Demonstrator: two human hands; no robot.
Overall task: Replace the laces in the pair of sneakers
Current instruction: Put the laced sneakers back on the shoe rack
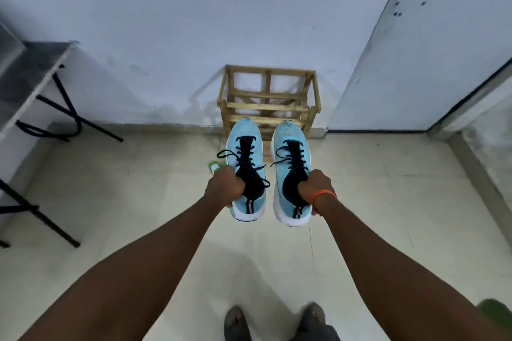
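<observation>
**Both sneakers held up at frame centre**

My left grip [225, 182] is curled round the collar of the left sneaker [243, 131]. My right grip [315, 185] is curled round the collar of the right sneaker [291, 133]. I see both shoes side by side at mid-frame, above the floor [138, 202]. Their toes point toward the wooden crate [267, 97], and black laces [249, 159] run through their eyelets.

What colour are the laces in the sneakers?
Black, on both sneakers, clearest in the head view.
</observation>
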